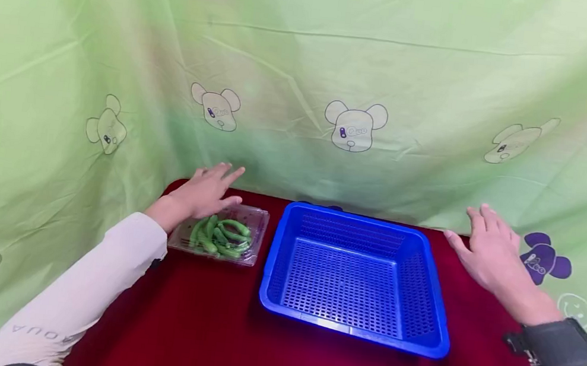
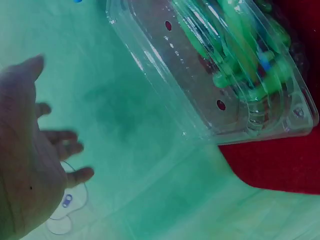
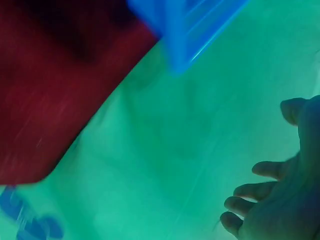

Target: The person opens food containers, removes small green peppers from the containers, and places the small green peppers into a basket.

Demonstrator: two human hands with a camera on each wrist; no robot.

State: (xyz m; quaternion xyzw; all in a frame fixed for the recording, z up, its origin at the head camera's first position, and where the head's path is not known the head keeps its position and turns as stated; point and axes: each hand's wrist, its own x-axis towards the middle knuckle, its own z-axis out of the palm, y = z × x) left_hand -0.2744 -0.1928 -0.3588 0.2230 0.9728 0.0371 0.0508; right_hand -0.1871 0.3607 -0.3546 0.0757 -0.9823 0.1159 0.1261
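A clear plastic clamshell box [image 1: 261,233] lies on the left of the table, with several green chili peppers or similar pods [image 1: 220,236] inside. My left hand [image 1: 203,191] hovers over its back left part, fingers spread and holding nothing. In the left wrist view the left hand [image 2: 30,150] is apart from the box [image 2: 195,117]. A blue perforated plastic basket [image 1: 341,286] stands in the middle; no contents show in it. To its right my right hand [image 1: 490,251] is raised, fingers extended, gripping nothing. The right wrist view shows the right hand [image 3: 280,190] away from the basket's corner [image 3: 175,45].
A dark red cloth [image 1: 192,327] covers the table. Green curtains [image 1: 285,57] printed with bear heads hang close behind the table and along its sides. The table's rounded corner [image 3: 40,175] shows in the right wrist view.
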